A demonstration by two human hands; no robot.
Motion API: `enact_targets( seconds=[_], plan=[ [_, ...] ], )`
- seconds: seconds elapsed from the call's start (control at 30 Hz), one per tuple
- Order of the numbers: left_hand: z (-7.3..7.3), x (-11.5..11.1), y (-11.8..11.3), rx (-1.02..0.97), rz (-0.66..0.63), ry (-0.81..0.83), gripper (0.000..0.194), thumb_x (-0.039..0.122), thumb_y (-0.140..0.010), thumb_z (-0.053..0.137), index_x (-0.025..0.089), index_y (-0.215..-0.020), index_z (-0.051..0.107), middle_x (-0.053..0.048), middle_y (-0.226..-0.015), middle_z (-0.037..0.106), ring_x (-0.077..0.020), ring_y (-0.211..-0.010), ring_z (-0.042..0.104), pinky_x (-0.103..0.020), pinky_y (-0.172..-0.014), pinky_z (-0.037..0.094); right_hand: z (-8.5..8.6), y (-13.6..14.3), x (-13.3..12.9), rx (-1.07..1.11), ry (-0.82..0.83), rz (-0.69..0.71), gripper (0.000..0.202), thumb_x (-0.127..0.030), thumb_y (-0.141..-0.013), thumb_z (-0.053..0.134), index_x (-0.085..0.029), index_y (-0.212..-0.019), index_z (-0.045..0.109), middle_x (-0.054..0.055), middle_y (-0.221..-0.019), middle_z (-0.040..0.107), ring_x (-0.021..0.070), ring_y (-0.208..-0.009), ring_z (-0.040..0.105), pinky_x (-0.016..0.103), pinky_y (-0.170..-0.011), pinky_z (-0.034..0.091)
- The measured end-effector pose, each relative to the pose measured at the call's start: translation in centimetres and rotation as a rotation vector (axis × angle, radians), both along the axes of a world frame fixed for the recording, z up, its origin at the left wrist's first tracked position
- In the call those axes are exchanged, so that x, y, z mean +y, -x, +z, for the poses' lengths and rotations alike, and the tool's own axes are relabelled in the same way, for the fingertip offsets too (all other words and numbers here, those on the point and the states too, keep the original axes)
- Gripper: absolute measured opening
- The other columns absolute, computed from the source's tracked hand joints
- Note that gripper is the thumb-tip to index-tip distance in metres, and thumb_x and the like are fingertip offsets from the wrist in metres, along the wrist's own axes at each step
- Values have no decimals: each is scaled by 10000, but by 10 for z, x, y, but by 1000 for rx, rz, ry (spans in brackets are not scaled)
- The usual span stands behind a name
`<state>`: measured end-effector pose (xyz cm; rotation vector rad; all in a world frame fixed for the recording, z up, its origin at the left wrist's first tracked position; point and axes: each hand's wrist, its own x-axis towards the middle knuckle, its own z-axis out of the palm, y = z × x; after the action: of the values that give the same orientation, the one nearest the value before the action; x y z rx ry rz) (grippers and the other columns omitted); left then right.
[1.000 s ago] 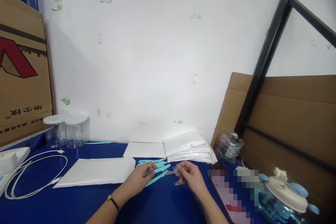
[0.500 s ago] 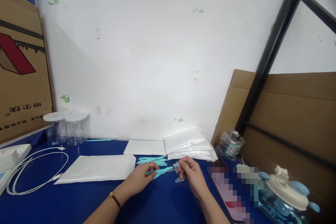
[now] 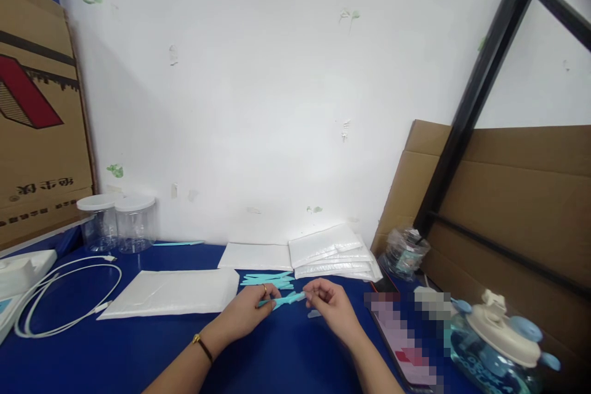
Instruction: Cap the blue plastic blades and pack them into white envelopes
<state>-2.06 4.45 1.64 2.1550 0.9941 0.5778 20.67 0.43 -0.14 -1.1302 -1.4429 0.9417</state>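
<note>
Between thumb and fingers, my left hand (image 3: 252,309) pinches a light-blue strip (image 3: 289,299) that points to the right. My right hand (image 3: 330,305) is closed at the strip's right end, its fingertips around something small and pale that they mostly hide. Just below those fingertips a small translucent piece (image 3: 314,314) lies on the blue table (image 3: 286,360). Behind my left hand is a loose pile of light-blue strips (image 3: 266,279). A white padded envelope (image 3: 173,292) lies left of my left hand.
More white envelopes (image 3: 330,249) lie stacked against the wall. Two clear jars (image 3: 135,228) and a white cable (image 3: 69,265) are at left. At right are a phone (image 3: 401,345), a wrapped jar (image 3: 406,252) and a blue bottle (image 3: 496,345).
My right hand has moved slightly left to the strip's end. The translucent piece seen at its fingertips before is now mostly hidden by the fingers. My left hand has hardly moved.
</note>
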Motion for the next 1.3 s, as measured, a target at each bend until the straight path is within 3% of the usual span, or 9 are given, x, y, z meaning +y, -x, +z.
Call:
enact_targets(
  seconds=[0.17,0.27,0.4,0.6,0.7,0.87,1.03,1.3],
  plan=[
    [-10,-1,-4,-15,-74,123,216,320,-818,435,206,-934,577,29,-752,562,-109,-611,491,-219,-585,370,3,1,-4,-41,51,111,311,-432,-710,691,-147,-835,685,13,-628,626,133,-582,582,248,-580,452],
    [-8,-2,-5,42,-64,14,217,341,-811,468,219,-912,616,3,-828,602,-141,-737,538,-234,-665,396,6,-10,-5,-162,18,43,271,-404,-739,654,-158,-845,691,15,-673,627,140,-609,572,250,-582,451],
    [-4,0,-1,191,78,-171,191,314,-767,540,228,-915,625,-20,-897,597,-175,-829,537,-265,-734,392,6,-29,-5,-442,-52,-144,122,-253,-754,592,-170,-747,682,14,-685,613,141,-614,542,243,-567,419],
    [-14,9,3,314,156,-232,118,265,-772,530,209,-847,601,-35,-926,597,-188,-873,539,-273,-755,380,-6,-36,-6,-693,12,-150,130,-82,-623,645,-194,-687,661,13,-741,595,149,-664,544,221,-584,397],
    [-15,10,2,307,142,-208,95,230,-772,504,204,-773,596,-24,-859,610,-168,-800,543,-254,-689,367,-8,-31,-7,-694,21,-117,119,-70,-645,619,-186,-664,635,9,-730,591,141,-655,540,208,-576,382],
    [-4,8,4,275,126,-143,110,247,-777,492,211,-774,596,-4,-761,619,-158,-720,538,-240,-625,346,-1,-25,-8,-576,40,-53,107,-99,-703,563,-194,-709,611,-10,-632,589,134,-588,524,194,-513,336],
    [3,5,3,281,97,-170,101,234,-761,503,216,-759,602,1,-755,617,-155,-720,535,-239,-642,345,7,-19,-10,-542,-31,-35,95,-148,-733,561,-194,-719,644,1,-655,615,144,-604,548,205,-532,353],
    [3,6,4,283,108,-208,91,219,-759,513,220,-753,603,2,-757,619,-160,-736,542,-242,-652,336,9,-20,-11,-557,-26,-30,102,-147,-728,556,-201,-710,640,-16,-653,609,141,-604,538,202,-534,343]
  ],
)
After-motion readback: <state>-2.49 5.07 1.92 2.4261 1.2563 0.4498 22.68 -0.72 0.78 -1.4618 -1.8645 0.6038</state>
